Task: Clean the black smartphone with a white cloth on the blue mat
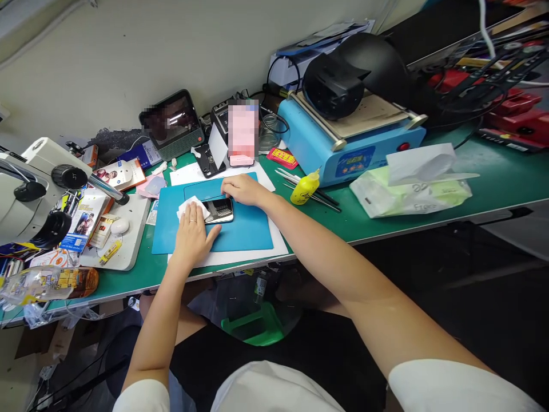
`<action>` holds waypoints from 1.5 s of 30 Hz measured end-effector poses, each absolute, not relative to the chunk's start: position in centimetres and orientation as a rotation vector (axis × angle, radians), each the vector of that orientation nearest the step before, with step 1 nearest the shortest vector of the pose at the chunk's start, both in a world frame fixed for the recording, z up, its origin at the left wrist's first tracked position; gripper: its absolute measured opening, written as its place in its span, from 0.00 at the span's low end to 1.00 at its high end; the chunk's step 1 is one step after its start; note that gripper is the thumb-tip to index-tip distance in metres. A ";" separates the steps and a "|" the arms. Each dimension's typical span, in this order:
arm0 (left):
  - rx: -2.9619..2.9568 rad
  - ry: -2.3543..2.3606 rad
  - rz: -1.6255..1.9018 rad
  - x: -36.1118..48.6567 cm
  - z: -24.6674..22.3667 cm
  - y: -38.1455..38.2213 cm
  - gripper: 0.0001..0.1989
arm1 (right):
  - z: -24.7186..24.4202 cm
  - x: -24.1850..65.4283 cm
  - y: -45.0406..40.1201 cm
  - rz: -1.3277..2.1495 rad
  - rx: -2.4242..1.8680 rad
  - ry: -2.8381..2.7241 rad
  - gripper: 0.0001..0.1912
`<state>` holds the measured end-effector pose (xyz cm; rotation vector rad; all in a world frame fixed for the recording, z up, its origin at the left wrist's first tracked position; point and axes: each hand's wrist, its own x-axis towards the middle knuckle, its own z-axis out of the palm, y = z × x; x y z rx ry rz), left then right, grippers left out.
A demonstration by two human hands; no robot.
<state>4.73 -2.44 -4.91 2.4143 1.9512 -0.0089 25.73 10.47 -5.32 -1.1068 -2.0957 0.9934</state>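
Observation:
A dark phone lies flat on the blue mat, its glossy face catching the light. My left hand presses a crumpled white tissue at the phone's left end, fingers laid out over the tissue and the thumb apart. My right hand rests at the phone's upper right edge with its fingers bent down; whether it pinches anything is too small to tell. A thin dark outline, like a frame, shows on the mat just above the phone.
A yellow bottle and thin tools lie right of the mat, before a blue machine. A tissue pack sits farther right. Left are a microscope and a drink bottle. Behind stand a pink-screened phone and a small display.

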 end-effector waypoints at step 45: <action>2.336 2.018 0.015 5.4 -4.8 -2.8 0.49 | -5.3 27.9 10.7 1.202 -0.862 -2.587 0.43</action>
